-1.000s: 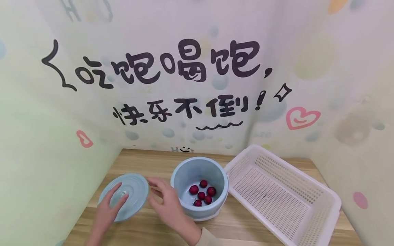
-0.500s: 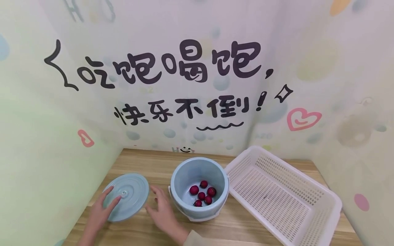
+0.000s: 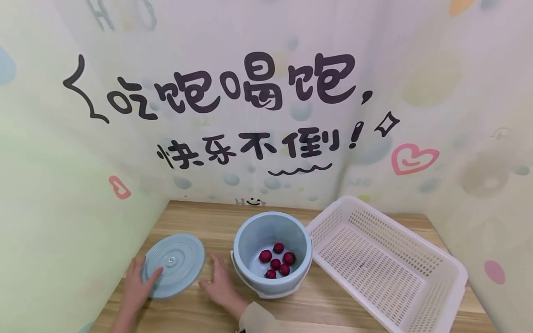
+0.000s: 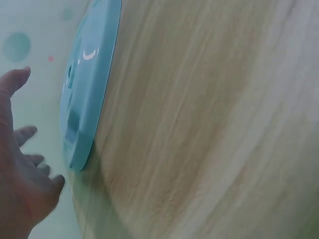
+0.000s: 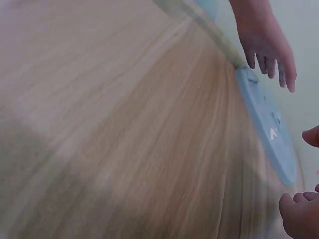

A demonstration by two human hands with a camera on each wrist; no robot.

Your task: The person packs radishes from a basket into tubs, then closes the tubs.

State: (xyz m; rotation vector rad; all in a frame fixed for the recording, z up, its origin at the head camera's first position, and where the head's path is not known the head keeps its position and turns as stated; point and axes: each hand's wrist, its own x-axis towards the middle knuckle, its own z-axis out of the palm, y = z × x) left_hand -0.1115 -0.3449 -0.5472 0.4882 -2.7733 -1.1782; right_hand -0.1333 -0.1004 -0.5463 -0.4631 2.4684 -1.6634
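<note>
A round light-blue plastic lid [image 3: 189, 270] lies on the wooden table [image 4: 199, 99], apart from the bucket. My left hand [image 3: 138, 283] hovers at the lid's left edge, thumb and fingers spread; the left wrist view shows the hand [image 4: 25, 184] with a gap to the lid [image 4: 92, 84]. On the other side, my right hand [image 3: 221, 283] is held between the lid and the light-blue bucket [image 3: 255, 233], its fingers relaxed and holding nothing. Inside the uncovered bucket sit several small round dark-red items [image 3: 265, 255], like radishes. The right wrist view has both hands around the lid [image 5: 269, 129].
To the bucket's right, close against it, a white perforated plastic basket [image 3: 370, 277] lies at an angle. The bucket's white handle [image 3: 239, 273] hangs down around its front. Behind the table rises a patterned wall [image 3: 233, 185] with black lettering, and side walls flank it.
My left hand has drawn back from over the lid to its left edge. My right hand has shifted slightly lower, away from the bucket. Lid, bucket and basket stay in place.
</note>
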